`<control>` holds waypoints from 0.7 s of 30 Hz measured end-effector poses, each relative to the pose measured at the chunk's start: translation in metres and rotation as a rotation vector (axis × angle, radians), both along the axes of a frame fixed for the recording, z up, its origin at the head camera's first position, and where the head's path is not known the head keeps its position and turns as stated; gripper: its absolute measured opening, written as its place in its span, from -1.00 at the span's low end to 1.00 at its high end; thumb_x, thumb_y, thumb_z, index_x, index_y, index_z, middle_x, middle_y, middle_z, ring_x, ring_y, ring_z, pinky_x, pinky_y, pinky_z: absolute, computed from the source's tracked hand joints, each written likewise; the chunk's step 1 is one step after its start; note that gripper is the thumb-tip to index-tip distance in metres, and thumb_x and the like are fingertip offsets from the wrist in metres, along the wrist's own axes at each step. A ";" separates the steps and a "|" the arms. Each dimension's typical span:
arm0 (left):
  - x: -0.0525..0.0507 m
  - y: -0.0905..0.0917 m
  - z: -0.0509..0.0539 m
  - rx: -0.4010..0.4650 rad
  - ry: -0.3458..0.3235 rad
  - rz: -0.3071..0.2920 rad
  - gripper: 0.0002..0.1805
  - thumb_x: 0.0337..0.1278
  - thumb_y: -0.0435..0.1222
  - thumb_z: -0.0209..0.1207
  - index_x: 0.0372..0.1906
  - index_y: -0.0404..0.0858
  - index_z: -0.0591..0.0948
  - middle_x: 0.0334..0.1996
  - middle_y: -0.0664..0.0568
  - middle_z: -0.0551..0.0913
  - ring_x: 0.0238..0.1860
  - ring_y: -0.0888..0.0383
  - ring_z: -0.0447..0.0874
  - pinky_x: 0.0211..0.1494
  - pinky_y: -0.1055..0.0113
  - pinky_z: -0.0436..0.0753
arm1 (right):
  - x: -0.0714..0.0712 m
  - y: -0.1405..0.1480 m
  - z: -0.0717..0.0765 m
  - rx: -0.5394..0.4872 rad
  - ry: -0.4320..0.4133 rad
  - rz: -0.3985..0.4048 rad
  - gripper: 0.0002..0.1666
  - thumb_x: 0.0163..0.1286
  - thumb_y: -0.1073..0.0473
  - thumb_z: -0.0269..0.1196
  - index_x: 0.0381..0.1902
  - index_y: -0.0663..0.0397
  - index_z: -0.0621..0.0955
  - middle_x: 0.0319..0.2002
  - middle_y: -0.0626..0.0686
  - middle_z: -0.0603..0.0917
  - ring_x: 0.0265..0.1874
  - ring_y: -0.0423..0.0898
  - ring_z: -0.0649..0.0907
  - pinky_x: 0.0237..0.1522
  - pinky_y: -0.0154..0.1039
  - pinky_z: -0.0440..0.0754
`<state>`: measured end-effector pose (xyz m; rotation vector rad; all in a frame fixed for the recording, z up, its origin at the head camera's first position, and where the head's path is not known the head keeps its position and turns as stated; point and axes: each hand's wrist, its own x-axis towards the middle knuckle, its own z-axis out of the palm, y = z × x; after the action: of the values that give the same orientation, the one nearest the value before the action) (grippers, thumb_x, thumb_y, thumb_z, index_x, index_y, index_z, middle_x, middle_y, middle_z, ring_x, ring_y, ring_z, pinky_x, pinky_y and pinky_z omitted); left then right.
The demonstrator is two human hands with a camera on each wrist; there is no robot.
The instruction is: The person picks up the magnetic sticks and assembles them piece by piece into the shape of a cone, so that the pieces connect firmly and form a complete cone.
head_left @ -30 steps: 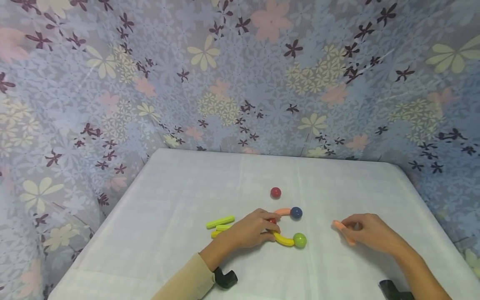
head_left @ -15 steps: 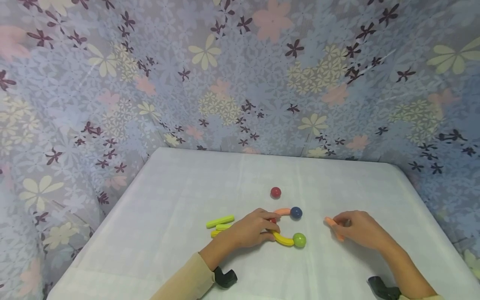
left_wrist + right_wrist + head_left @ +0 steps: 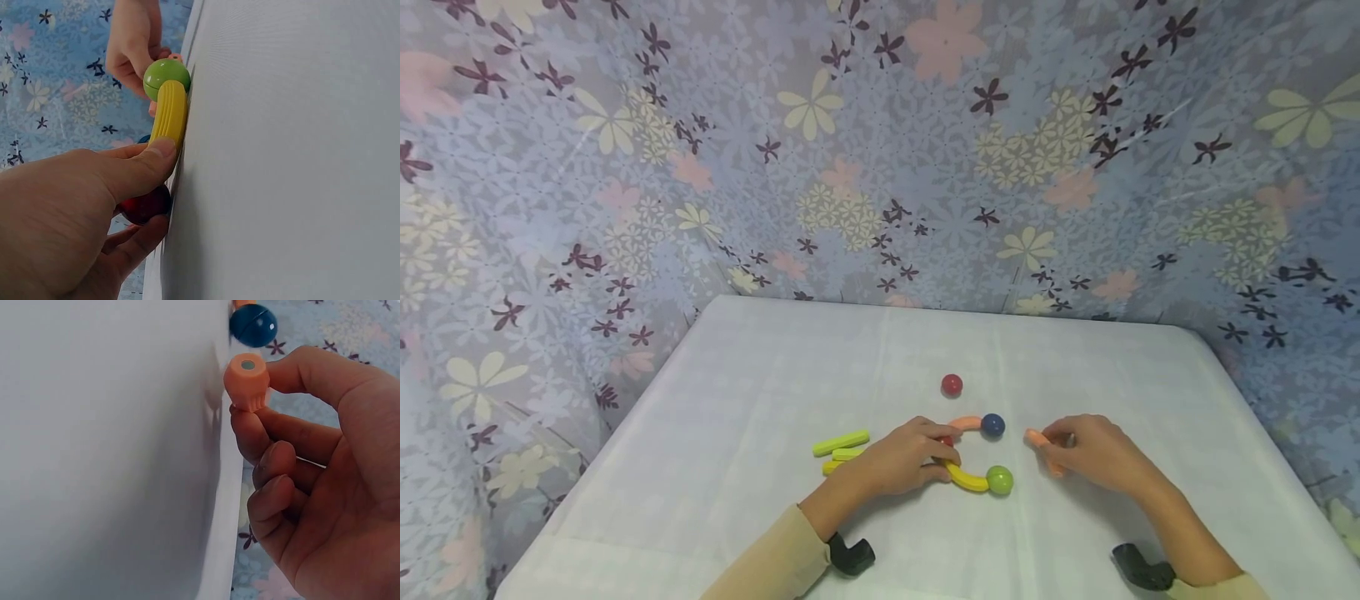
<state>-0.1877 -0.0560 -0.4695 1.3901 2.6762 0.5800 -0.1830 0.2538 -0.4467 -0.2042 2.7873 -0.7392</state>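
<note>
two hands (image 3: 906, 458) (image 3: 1096, 450) hold sticks (image 3: 967, 481) (image 3: 1038, 441); green ball (image 3: 1000, 480) between them.

Glossy green ball (image 3: 999, 480), ridged yellow rod (image 3: 170, 112)

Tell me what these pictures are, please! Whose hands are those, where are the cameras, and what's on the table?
That's a person's bare left hand and right hand, not a robot. The wide pictures come from a camera worn on the head; each close-up comes from a wrist camera. On the table covered in white cloth lie a shiny red ball, a shiny dark blue ball against a curved peach stick, and straight lime-green sticks. The left hand holds a curved, ridged yellow stick with a shiny green ball at its end, and another red ball. The right hand pinches a second peach stick.
</note>
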 end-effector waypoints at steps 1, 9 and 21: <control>0.000 0.000 0.000 0.001 -0.001 0.002 -0.70 0.18 -0.08 0.26 0.03 0.07 0.67 0.21 0.18 0.49 0.15 0.21 0.37 0.23 0.45 0.34 | 0.000 -0.002 0.000 -0.002 0.007 0.003 -0.40 0.22 -0.27 0.29 -0.11 0.15 0.70 -0.42 -0.08 0.63 -0.52 -0.12 0.48 -0.53 -0.20 0.42; 0.001 0.000 0.000 0.004 -0.015 0.004 -0.70 0.19 -0.09 0.26 0.04 0.07 0.67 0.23 0.18 0.48 0.18 0.21 0.36 0.24 0.44 0.33 | -0.002 -0.015 0.000 -0.026 0.021 0.014 -0.46 0.21 -0.21 0.32 -0.15 0.15 0.72 -0.42 -0.09 0.64 -0.51 -0.13 0.50 -0.50 -0.22 0.45; 0.001 0.001 0.002 -0.004 -0.006 0.011 -0.71 0.18 -0.08 0.26 0.01 0.08 0.68 0.21 0.19 0.49 0.18 0.22 0.36 0.25 0.43 0.33 | -0.006 -0.026 -0.002 0.020 0.051 0.041 -0.62 0.19 -0.04 0.35 -0.20 0.14 0.72 -0.37 -0.07 0.66 -0.46 -0.15 0.54 -0.38 -0.16 0.56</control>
<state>-0.1868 -0.0551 -0.4678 1.3714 2.6801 0.5787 -0.1893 0.2276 -0.4485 -0.2794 2.8285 -0.7058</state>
